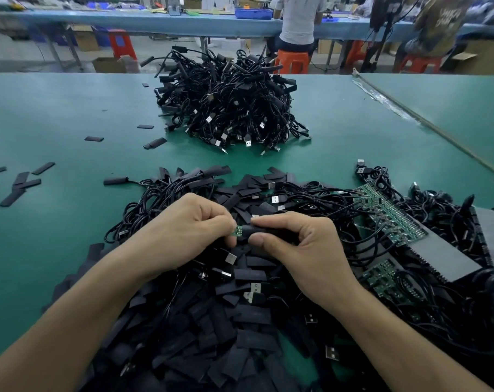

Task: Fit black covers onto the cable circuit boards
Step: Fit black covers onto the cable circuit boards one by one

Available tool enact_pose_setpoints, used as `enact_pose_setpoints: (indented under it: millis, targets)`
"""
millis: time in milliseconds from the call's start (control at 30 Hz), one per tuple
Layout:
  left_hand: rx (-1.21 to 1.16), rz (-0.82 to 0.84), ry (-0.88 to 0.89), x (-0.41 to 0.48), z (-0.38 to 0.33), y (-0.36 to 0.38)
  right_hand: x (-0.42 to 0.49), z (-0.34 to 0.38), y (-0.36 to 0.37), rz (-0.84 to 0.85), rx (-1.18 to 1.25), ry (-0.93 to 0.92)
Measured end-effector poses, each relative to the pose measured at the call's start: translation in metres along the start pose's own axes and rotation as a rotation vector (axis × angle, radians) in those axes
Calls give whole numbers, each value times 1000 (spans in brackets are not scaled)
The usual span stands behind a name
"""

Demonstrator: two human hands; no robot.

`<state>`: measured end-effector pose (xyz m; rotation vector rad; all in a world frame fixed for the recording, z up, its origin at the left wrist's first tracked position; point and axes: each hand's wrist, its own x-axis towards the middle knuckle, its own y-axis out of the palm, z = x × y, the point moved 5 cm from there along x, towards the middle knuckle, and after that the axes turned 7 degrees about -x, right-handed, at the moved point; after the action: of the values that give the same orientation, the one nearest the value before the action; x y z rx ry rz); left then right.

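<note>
Factory hall, green tabletop (70,114). At centre, above a heap of loose covers (212,335), the left hand (180,233) pinches a green circuit board (236,231). The right hand (296,244) has its fingers (271,219) gripping the black cover (258,231), partly sleeved over the board and hiding most of it. Print on a distant worker's shirt (446,17) is too blurred to read.

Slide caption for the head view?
Left hand pinches a green circuit board; right hand holds a black cover partly over it.

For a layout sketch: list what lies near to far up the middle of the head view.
Near to far: cover pile → left hand pinching the board and right hand holding a cover → cable heap → blue bench.
</note>
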<state>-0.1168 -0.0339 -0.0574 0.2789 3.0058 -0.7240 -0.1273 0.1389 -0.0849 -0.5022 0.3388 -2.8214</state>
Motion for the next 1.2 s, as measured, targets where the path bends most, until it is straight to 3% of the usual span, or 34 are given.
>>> enact_pose_setpoints:
  millis: [433,767,1200]
  targets:
    - [-125,33,-66,2,4,-2,1,1,1,33,140,7]
    - [-8,101,-34,2,4,4,0,0,1,-19,-85,-48]
    - [-213,12,-58,4,9,-5,0,-1,-11,-201,-114,-69]
